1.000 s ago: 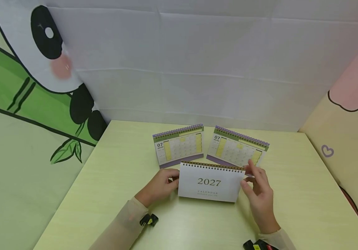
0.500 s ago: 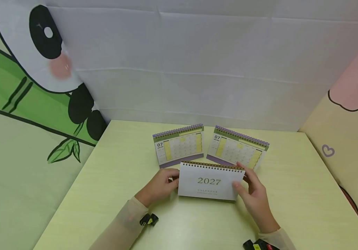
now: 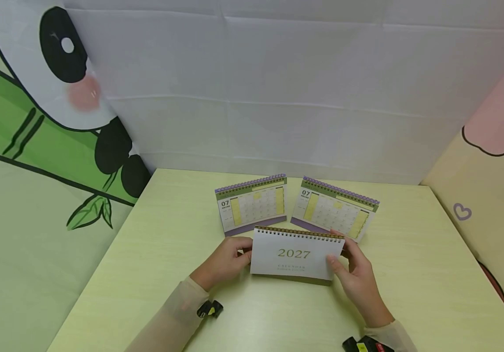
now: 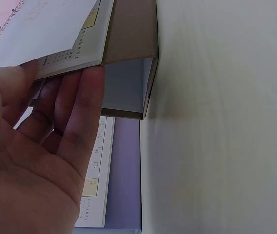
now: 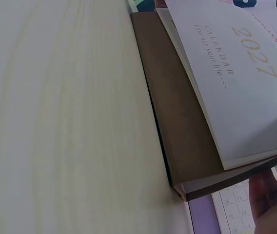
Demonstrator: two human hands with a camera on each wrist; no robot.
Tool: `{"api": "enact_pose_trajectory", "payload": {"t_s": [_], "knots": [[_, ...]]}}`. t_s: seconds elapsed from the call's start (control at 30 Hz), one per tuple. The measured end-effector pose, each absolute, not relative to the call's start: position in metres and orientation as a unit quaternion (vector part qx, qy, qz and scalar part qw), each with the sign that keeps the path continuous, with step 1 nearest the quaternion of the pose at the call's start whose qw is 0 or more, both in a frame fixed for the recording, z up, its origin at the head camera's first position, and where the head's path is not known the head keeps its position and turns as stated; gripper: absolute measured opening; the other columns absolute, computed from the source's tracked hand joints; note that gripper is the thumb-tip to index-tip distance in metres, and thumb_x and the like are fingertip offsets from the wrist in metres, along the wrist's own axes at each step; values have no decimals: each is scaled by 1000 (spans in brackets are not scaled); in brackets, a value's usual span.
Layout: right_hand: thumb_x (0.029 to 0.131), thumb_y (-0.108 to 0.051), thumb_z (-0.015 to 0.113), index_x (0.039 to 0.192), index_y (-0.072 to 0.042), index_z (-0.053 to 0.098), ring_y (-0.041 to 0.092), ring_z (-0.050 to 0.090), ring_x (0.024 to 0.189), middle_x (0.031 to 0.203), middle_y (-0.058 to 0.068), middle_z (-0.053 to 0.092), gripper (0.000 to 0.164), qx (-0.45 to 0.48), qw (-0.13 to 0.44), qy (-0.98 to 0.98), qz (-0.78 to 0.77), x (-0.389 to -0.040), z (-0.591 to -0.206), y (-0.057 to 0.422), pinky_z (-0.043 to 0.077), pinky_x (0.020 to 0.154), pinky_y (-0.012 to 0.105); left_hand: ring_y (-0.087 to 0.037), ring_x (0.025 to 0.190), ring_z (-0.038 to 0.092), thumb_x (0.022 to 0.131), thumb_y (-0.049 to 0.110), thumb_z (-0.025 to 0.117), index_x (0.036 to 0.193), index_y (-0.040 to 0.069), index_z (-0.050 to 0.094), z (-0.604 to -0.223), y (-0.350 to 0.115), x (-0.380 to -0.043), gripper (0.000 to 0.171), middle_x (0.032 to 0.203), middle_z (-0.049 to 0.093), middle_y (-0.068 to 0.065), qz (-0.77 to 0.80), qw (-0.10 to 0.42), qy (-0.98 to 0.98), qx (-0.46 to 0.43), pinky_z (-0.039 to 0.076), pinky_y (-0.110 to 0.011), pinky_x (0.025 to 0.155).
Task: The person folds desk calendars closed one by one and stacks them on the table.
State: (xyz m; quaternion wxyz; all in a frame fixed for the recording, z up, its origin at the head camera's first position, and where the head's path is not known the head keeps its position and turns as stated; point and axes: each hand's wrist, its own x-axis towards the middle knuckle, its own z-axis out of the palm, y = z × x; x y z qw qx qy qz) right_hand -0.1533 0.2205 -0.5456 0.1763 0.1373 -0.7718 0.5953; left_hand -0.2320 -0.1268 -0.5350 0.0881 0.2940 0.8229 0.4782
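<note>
A white desk calendar (image 3: pixel 293 261) marked "2027", with gold coil binding on top, stands on the table between both hands. My left hand (image 3: pixel 225 259) holds its left side, thumb in front and fingers behind the pages and brown stand. At the right edge, my right hand (image 3: pixel 359 281) has its thumb on the white cover and fingers behind. In the left wrist view the cover (image 4: pixel 55 34) bends away from a printed page below. The right wrist view shows the brown stand (image 5: pixel 172 97) bare along the bottom under the cover.
Two purple-and-green calendars, one at left (image 3: pixel 256 208) and one at right (image 3: pixel 331 210), stand open to "07" behind the white one. The pale table (image 3: pixel 168 215) meets a white cloth wall (image 3: pixel 278 98) at the back. Printed side walls flank it.
My right hand has moved left onto the calendar, its thumb now on the cover front. The cover's lower edge has risen slightly. My left hand stays in place.
</note>
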Motion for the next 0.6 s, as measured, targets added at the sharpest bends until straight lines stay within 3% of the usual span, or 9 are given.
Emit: {"api": "enact_pose_trajectory", "payload": {"t_s": [0.6], "knots": [[106,19,69,161,9,59,-7,66,127,143,-28,67,57,144,198,-780,576,-151,-541,217,52,108,9,-11,107,70,116,1,66,124,1,87,-531,-127,-230,23,133,86,-17,477,102,824,290,66,-26,95]]}}
